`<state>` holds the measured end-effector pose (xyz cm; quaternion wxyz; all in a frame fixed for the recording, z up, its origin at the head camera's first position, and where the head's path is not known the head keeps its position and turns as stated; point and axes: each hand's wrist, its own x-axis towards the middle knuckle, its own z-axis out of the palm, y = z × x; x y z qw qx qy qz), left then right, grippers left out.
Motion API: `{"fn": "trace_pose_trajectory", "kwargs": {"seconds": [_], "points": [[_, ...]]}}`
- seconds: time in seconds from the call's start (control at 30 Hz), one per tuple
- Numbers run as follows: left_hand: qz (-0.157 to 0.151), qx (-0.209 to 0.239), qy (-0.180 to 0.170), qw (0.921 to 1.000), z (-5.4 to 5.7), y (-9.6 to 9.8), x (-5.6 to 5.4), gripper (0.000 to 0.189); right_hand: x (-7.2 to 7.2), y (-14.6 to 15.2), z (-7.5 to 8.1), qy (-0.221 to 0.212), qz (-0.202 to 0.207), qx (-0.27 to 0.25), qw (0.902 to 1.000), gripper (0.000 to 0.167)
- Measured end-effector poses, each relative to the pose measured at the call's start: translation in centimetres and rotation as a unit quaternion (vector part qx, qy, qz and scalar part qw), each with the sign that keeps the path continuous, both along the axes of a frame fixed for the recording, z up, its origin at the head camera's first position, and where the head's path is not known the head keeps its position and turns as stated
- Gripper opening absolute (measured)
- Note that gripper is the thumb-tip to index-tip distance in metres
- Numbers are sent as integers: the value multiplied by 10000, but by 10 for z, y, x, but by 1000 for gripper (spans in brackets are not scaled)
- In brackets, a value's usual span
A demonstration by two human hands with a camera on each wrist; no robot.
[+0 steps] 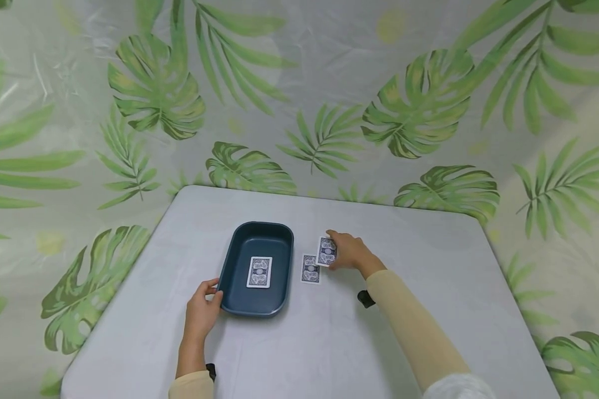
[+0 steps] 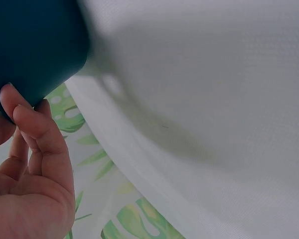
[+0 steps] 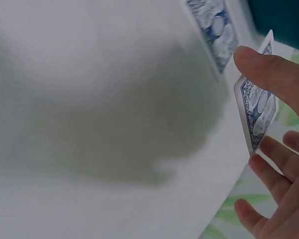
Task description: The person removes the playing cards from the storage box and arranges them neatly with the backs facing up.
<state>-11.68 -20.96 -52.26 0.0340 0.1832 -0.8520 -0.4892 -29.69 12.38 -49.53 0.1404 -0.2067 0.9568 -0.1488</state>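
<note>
- The right hand (image 1: 350, 252) is reached forward from a cream sleeve (image 1: 409, 327); a patterned card (image 1: 326, 252) is gripped at its edges between thumb and fingers, tilted above the bench (image 1: 279, 354).
- The left hand (image 1: 202, 313) is held lower, wrist bent inward; the near-left side of a blue tray (image 1: 252, 246) is pinched between its thumb and fingers.
- Just left of the right hand, a second card (image 1: 310, 270) is laid on the bench; its corner is overlapped by the gripped card in the head view, but a gap is seen between them in the right wrist view.
- To the right of the left hand, inside the tray, a third card (image 1: 259, 272) is laid flat.
- The cards' faces are hidden; only blue-and-white backs are shown.
- The tray is largely cut off in both wrist views; whether it is lifted cannot be told.
- The left thumb is cut off by the left wrist view's edge.
</note>
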Motion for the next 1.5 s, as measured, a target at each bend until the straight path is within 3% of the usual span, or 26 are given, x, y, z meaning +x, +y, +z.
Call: {"fn": "trace_pose_trajectory", "kwargs": {"seconds": [0.3, 0.77, 1.07, 1.33, 1.5], "points": [[6, 17, 4, 10000, 0, -1, 2, 37, 10, 15, -22, -407, -64, 201, 9989, 102], [24, 24, -22, 10000, 1, 0, 1, 36, 15, 12, -37, -315, -87, 341, 9989, 101], [139, 12, 57, 9999, -2, 1, -2, 36, 15, 12, -36, -335, -66, 389, 9987, 101], [39, 77, 3, 10000, 0, 0, -1, 36, 15, 12, -37, -387, -37, 247, 9989, 99], [24, 93, -4, 10000, 0, 0, 0, 36, 13, 7, -27, -342, -33, 91, 9994, 90]]}}
